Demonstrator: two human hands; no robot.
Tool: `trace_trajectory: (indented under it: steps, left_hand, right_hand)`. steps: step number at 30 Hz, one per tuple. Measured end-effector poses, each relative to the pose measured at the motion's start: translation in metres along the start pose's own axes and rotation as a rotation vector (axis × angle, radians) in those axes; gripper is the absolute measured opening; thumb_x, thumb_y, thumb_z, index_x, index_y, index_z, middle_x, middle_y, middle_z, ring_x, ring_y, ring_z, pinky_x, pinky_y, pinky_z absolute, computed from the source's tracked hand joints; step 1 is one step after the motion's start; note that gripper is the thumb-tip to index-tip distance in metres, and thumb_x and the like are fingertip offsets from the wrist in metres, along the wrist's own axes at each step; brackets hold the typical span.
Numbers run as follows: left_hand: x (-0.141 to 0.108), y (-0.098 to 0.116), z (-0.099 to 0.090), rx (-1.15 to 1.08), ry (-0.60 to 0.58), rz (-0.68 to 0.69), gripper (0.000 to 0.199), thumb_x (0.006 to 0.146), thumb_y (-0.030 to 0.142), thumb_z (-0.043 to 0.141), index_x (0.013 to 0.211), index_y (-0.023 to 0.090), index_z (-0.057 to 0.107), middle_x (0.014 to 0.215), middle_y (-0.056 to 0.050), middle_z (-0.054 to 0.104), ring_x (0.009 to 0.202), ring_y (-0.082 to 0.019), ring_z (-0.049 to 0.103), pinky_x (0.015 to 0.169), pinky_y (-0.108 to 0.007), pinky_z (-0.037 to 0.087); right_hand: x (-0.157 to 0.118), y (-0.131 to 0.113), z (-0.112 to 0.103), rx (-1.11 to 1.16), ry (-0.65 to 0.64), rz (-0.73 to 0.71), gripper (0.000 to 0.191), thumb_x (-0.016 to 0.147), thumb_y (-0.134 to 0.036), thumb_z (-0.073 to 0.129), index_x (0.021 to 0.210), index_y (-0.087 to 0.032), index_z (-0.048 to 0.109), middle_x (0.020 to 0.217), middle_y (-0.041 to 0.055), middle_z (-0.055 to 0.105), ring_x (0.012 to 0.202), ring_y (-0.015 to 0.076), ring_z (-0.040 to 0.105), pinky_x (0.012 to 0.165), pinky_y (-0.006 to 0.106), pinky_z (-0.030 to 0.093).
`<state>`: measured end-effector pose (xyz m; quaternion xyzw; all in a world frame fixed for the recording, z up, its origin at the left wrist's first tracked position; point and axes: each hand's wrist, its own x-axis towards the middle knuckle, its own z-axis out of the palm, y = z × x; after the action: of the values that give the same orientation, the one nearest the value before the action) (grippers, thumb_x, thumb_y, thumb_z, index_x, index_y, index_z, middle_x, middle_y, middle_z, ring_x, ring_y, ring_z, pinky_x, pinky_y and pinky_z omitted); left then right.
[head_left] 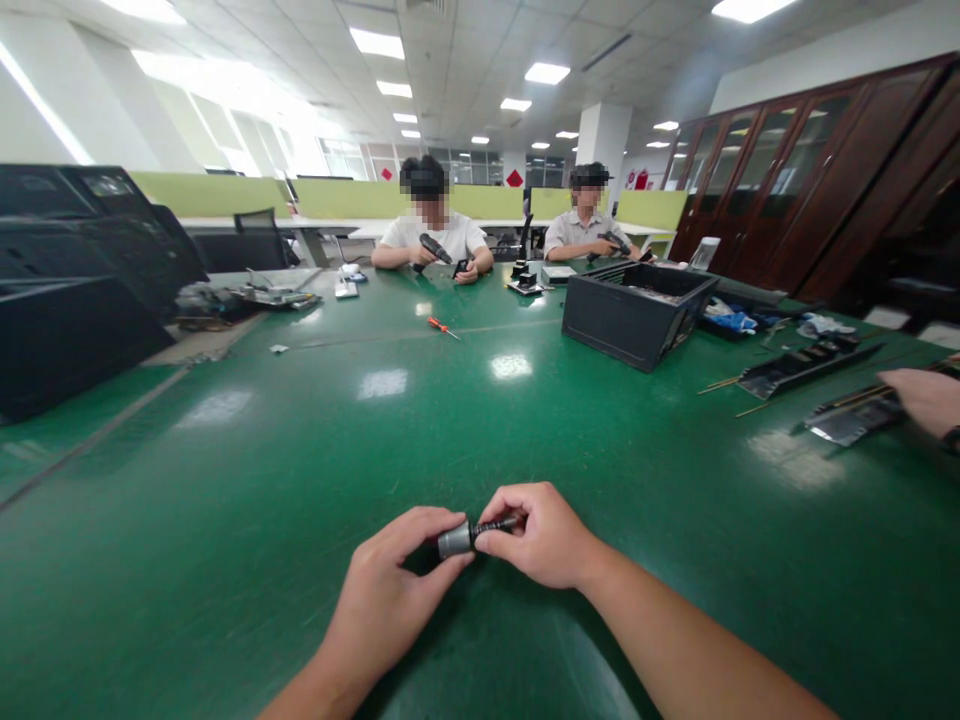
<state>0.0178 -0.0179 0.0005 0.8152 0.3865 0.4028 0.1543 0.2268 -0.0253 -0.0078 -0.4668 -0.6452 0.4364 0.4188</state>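
Observation:
Low in the head view, my left hand [401, 585] is closed around a short grey metal cylinder [454, 541], thumb below and fingers above. A dark ridged shaft [491, 526] meets the cylinder's right end, and my right hand [541, 538] pinches it between thumb and fingers. Both pieces are in line, held just above the green tabletop [420, 430]. Whether they are joined is hard to make out, and the shaft's far end is partly hidden by my right fingers.
Across the table, two people [435, 235] hold power drills. An orange-handled screwdriver [442, 327] lies mid-table. A black case [637, 312] stands back right, near black metal strips [810, 365] and another person's hand [926, 400]. Dark equipment [75, 330] fills the left.

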Motion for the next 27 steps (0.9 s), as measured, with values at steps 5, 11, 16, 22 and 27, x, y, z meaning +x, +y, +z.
trace_trajectory:
  steps: [5,11,16,22,27]
  left_hand:
    - [-0.001,-0.0017,-0.0002,-0.001,-0.005,0.008,0.022,0.081,0.026,0.076,0.102,0.029,0.073,0.095,0.002,0.075,0.085,-0.015,0.072,0.079,-0.023,0.057]
    - [0.0002,-0.0024,-0.0006,0.003,0.001,0.025,0.022,0.082,0.027,0.076,0.103,0.027,0.073,0.096,0.0,0.075,0.085,-0.017,0.072,0.079,-0.025,0.058]
    - [-0.0007,-0.002,-0.0015,0.0,0.003,0.042,0.021,0.083,0.027,0.075,0.103,0.029,0.073,0.096,0.002,0.075,0.086,-0.015,0.072,0.08,-0.023,0.058]
    - [-0.0001,-0.0018,-0.0019,0.009,0.004,0.059,0.022,0.083,0.025,0.075,0.105,0.029,0.072,0.097,0.002,0.075,0.086,-0.015,0.072,0.079,-0.022,0.058]
    - [0.001,-0.0006,-0.0024,0.01,0.016,0.081,0.021,0.084,0.025,0.074,0.105,0.028,0.072,0.096,0.001,0.075,0.086,-0.015,0.072,0.08,-0.023,0.058]
  right_hand:
    - [-0.0011,-0.0006,0.0003,-0.009,0.012,-0.015,0.009,0.075,-0.023,0.074,0.08,-0.016,0.073,0.065,-0.002,0.063,0.054,0.01,0.049,0.051,0.021,0.035]
    - [-0.0013,-0.0028,-0.0001,-0.038,0.029,-0.041,0.004,0.074,-0.018,0.073,0.077,-0.016,0.073,0.062,-0.0033,0.061,0.052,0.009,0.047,0.05,0.02,0.033]
    - [-0.0004,-0.0034,-0.0008,-0.031,0.025,-0.037,0.004,0.074,-0.018,0.074,0.078,-0.016,0.073,0.062,-0.0033,0.061,0.052,0.0091,0.047,0.049,0.02,0.032]
    - [-0.0004,-0.0055,-0.0011,-0.028,0.018,-0.03,0.005,0.074,-0.018,0.074,0.078,-0.016,0.073,0.061,-0.0033,0.06,0.052,0.0089,0.046,0.049,0.02,0.032]
    - [-0.0008,-0.0058,-0.0012,-0.033,0.023,-0.035,0.006,0.074,-0.019,0.074,0.078,-0.015,0.074,0.061,-0.0032,0.059,0.052,0.0089,0.045,0.049,0.02,0.032]
